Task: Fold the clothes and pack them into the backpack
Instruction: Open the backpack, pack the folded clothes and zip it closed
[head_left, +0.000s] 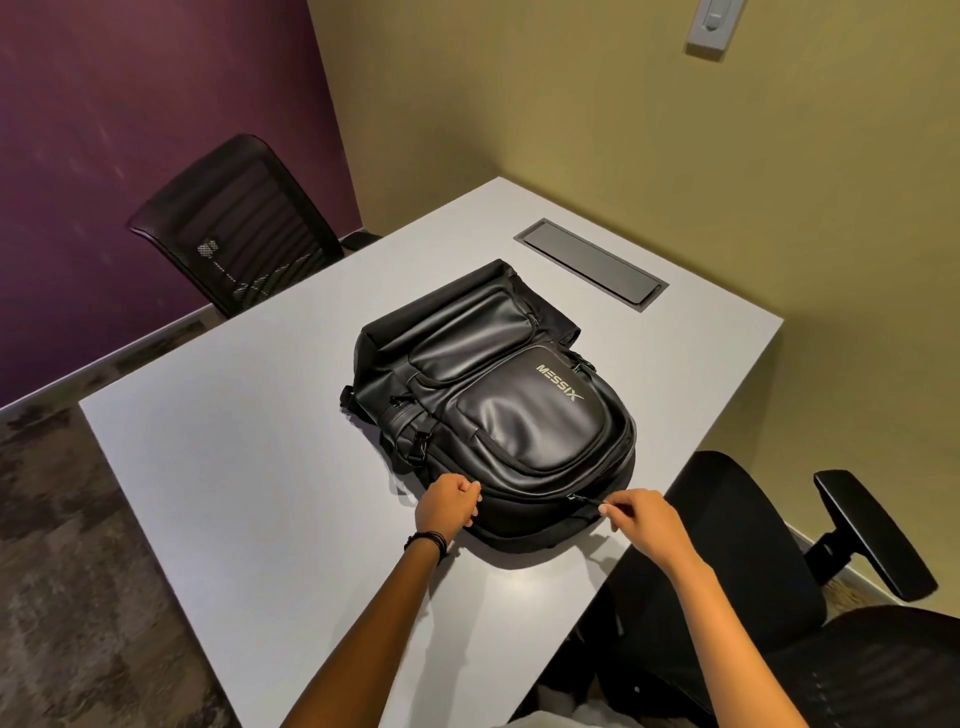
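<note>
A black leather-look backpack (498, 400) with a "MESSIX" logo lies flat on the white table (249, 457), front side up, its top end toward me. My left hand (448, 508) grips the backpack's near left edge with curled fingers. My right hand (641, 519) pinches the zipper pull (584, 499) on the near top edge of the backpack. No clothes are in view.
A black mesh chair (239, 223) stands at the table's far left. Another black chair (769, 582) with an armrest (872, 530) is at my right. A grey cable hatch (592, 264) is set in the table beyond the backpack. Walls close in behind.
</note>
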